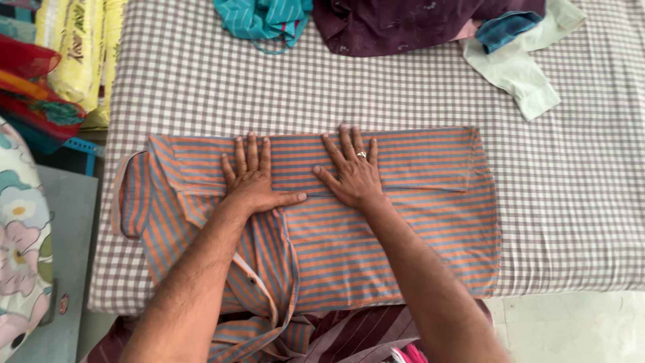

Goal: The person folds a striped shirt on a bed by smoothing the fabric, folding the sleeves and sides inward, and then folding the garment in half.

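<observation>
Left hand [252, 178], right hand [353, 171] lay flat, fingers spread, grasping nothing, pinning folded striped shirt [403, 228] smooth on checked bedsheet [571, 188].

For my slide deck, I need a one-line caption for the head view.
Left hand and right hand press flat on a striped shirt on a checked bed.

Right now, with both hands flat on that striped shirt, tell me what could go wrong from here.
1. The striped shirt's near edge hangs off the checked bed; once the left hand and right hand lift, it may slide down and undo the fold.
2. The folded-in sleeve strip lies loose past the right hand and could flip open.
3. The open button placket is bunched near the left forearm, so creases may get pressed in.
</observation>
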